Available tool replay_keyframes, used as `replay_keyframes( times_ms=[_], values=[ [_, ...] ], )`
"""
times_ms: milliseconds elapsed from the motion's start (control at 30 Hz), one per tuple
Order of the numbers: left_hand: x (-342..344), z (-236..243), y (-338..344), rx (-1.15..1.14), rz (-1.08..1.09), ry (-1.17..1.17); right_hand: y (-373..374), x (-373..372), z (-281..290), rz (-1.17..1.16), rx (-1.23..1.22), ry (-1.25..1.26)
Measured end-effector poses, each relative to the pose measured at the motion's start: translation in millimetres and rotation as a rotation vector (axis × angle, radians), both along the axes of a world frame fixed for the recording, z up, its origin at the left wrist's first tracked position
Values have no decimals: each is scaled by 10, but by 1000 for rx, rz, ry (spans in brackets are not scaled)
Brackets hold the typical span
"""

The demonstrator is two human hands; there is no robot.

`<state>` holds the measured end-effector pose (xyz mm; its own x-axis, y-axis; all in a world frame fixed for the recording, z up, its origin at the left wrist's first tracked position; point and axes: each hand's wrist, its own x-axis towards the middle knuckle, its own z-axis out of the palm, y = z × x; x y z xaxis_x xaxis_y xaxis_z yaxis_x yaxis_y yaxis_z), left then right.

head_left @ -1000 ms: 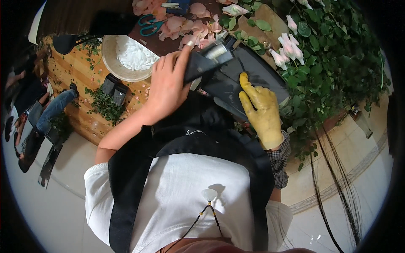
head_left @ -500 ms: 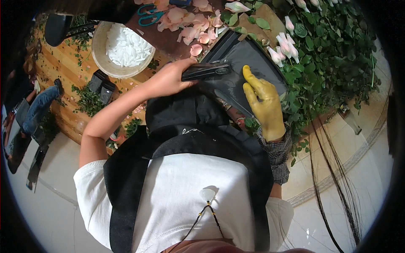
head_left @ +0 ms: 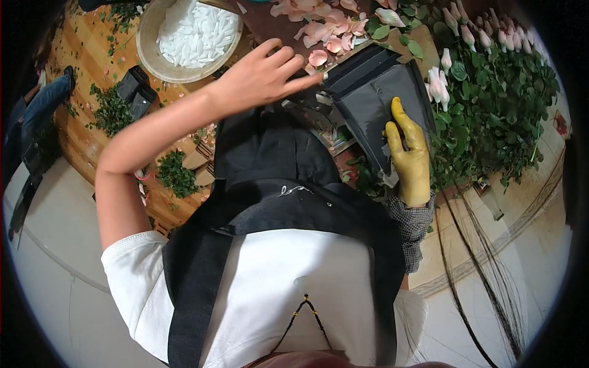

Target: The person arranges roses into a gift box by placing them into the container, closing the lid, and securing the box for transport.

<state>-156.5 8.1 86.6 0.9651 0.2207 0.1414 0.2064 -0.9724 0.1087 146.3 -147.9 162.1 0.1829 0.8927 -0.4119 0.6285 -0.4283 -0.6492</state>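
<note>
My left hand (head_left: 270, 72) is bare. Its index finger stretches toward the upper left edge of a stack of dark grey wrapping sheets (head_left: 368, 92), with the other fingers bent and apart; nothing shows in it. My right hand (head_left: 410, 153), in a yellow glove, lies on the right part of the sheets, two fingers stretched out over the surface. The sheets look flat and layered, with creases and a pale scuff near the middle. I cannot tell whether the left fingertip touches them or only hovers beside them.
Pink petals (head_left: 334, 27) lie beyond the sheets. A pale tub (head_left: 178, 76) of white, petal-shaped pieces stands at the far left. Pink-and-white rosebuds in netting (head_left: 438, 89) and dense green leaves (head_left: 491, 116) fill the right. Dark boxes (head_left: 136, 92) and leaf scraps lie on the wooden floor.
The black, stapler-like tool in my left hand is no longer seen there. That hand now reaches with its index finger to the sheets. Sheets and gloved hand appear farther right in view.
</note>
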Motion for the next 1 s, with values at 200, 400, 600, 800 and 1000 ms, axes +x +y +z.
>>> replay_keyframes(
  times_ms=[200, 400, 600, 800, 1000],
  values=[
    [71, -194, 221, 24, -37, 57, 84, -65, 120, 26, 25, -37],
    [159, -227, 601, -854, 160, 226, 154, -50, 83, 141, 233, -88],
    [1088, 65, 927, -2046, 662, 638, 145, 63, 148, 74, -65, 7],
    [1345, -410, 1293, -2504, 367, 721, 157, 30, 112, 132, -7, -69],
    [1447, -365, 974, -2045, 277, 493, -12, -37, 25, 39, 111, 8]
  ],
)
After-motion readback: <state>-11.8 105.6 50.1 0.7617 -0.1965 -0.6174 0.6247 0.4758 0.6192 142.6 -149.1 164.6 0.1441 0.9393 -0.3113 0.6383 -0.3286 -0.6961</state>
